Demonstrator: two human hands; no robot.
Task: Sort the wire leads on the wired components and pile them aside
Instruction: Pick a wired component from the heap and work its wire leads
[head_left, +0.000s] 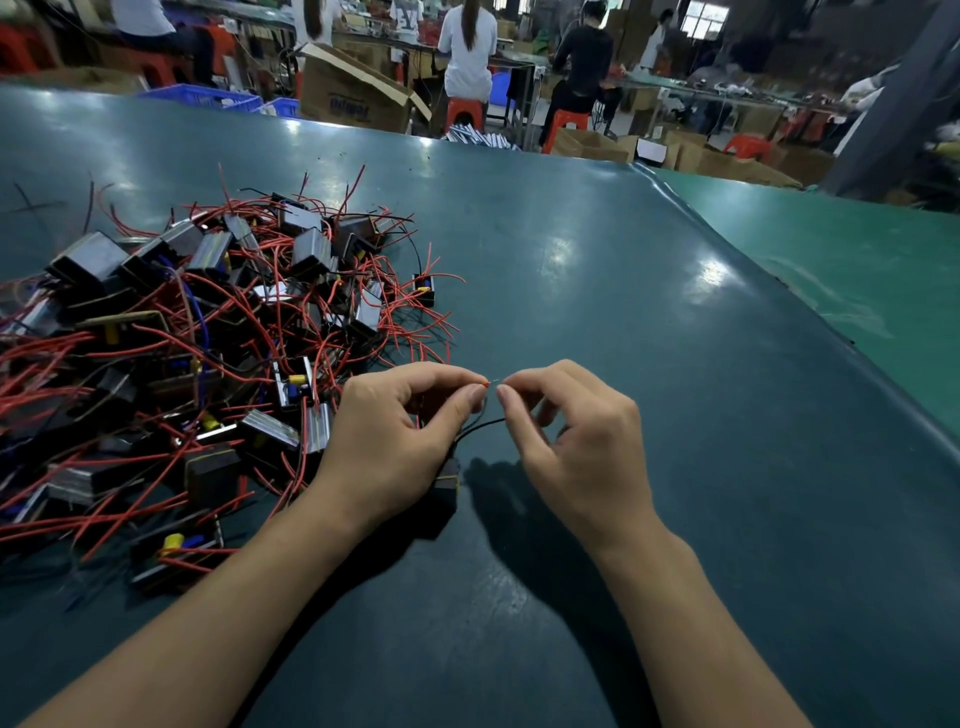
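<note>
Beside the tangled heap of dark blocky components with red wires (208, 332) on the teal tabletop (623, 312), our left hand (395, 441) and right hand (576, 441) pinch one component's (448, 480) red lead tip (485, 384); we judge most unsorted.

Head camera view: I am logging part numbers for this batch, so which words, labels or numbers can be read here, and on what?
None can be read.
Cardboard box behind the table: dark print on its side, too blurred to read.
White shirt of a person at the back: large dark characters, too blurred to read.
Wired components in the pile: no legible markings.
Component under the hands: no marking visible.
</note>
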